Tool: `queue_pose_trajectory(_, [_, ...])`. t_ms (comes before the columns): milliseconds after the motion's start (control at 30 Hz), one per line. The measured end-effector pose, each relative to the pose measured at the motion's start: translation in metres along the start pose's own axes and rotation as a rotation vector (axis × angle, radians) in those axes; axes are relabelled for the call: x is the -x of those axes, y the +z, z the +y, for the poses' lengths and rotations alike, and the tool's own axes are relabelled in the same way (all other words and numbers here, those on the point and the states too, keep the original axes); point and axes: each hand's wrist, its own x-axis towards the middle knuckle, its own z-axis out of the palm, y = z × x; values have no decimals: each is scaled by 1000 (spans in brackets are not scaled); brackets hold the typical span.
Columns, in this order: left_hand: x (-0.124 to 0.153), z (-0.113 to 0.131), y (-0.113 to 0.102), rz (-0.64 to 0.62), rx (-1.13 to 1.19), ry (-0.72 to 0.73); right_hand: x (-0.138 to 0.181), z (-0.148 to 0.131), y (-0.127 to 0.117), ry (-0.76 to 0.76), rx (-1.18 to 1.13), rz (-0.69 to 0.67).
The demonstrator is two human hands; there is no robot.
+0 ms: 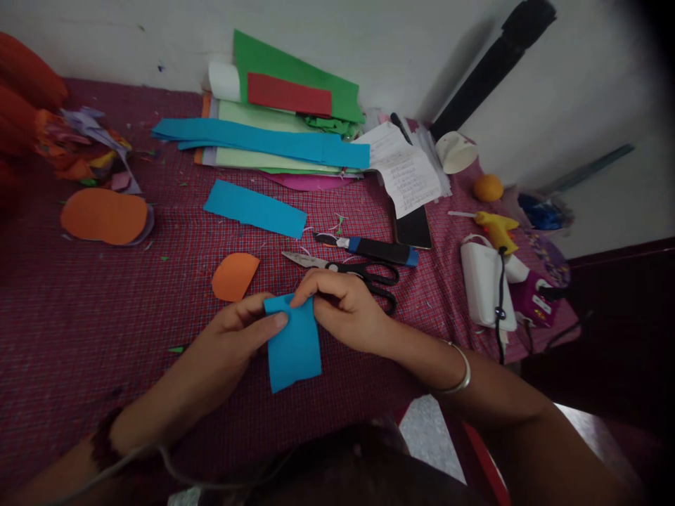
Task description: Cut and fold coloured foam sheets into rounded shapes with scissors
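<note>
A blue paper strip (295, 355) hangs between my two hands near the table's front edge, its top edge turned over in a narrow fold. My left hand (237, 337) pinches the upper left corner, thumb on the face. On the upper right, my right hand (348, 306) grips the same strip with bent fingers at the fold. Just beyond lie black-handled scissors (342, 268) and a blue-and-black utility knife (369, 247). An orange paper piece (235, 276) with one straight side rests left of the scissors, and another blue strip (256, 208) lies farther back.
Stacked coloured sheets (232, 112) with long blue strips (264, 140) lie by the wall. Orange rounded cutouts (104, 216) and paper scraps (84, 144) sit left. Rightward are a written sheet (403, 172), a phone (414, 228), a yellow glue gun (496, 228) and a white box (485, 288).
</note>
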Motion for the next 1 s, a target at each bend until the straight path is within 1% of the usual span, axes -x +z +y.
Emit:
queue_pose_trajectory(233, [0, -1, -1, -20, 3, -2, 1, 0, 1, 2, -13, -2])
queue_pose_trajectory(533, [-1, -3, -3, -12, -16, 1, 0, 1, 1, -2, -14, 1])
queue_pose_trajectory(700, [-1, -4, -5, -34, -22, 7, 1, 0, 1, 12, -11, -3])
queue_pose_trajectory(1000, [-2, -6, -5, -26, -32, -1, 0, 0, 1, 11, -15, -6])
